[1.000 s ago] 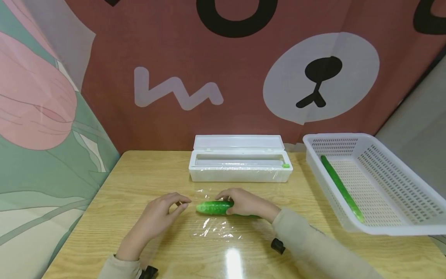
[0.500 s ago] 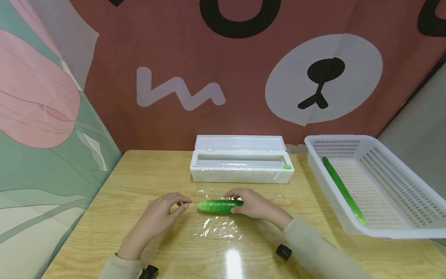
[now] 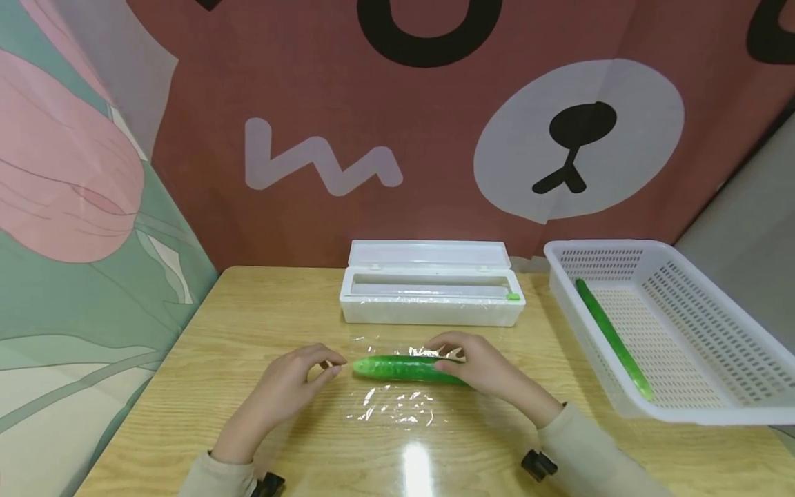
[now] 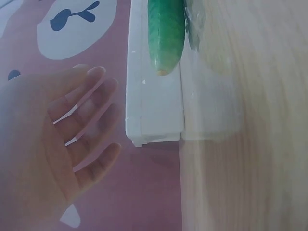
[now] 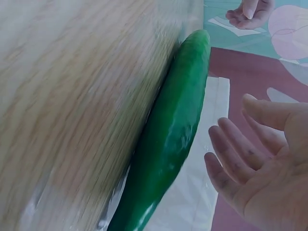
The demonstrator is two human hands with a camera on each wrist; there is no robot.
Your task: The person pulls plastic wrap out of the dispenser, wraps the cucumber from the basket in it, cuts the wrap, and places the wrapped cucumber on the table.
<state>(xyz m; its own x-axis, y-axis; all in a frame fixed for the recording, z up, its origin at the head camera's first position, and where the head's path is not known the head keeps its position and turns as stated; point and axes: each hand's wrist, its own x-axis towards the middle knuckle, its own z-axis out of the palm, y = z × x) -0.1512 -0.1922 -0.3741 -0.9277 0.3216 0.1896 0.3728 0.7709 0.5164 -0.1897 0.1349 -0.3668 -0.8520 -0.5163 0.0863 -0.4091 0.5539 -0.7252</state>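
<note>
A green cucumber (image 3: 404, 368) lies sideways on a sheet of clear cling film (image 3: 397, 406) spread over the wooden table. My left hand (image 3: 288, 386) hovers just off the cucumber's pale left tip, fingers loosely bent and holding nothing. Over the cucumber's right part is my right hand (image 3: 481, 359), its thumb in front of the skin in the head view. The right wrist view shows those fingers (image 5: 231, 149) spread and apart from the cucumber (image 5: 168, 130). In the head view, that hand hides the cucumber's right end.
Behind the cucumber stands a white cling film box (image 3: 431, 310) with its lid up, a roll inside and a green slider (image 3: 513, 297) at the right. A white slotted basket (image 3: 683, 411) on the right holds another cucumber (image 3: 611, 338). A printed cloth hangs behind the table.
My right hand has slid to the right along the cucumber and loosened, so more of the cucumber shows. The left hand has barely moved. The head view has shifted slightly.
</note>
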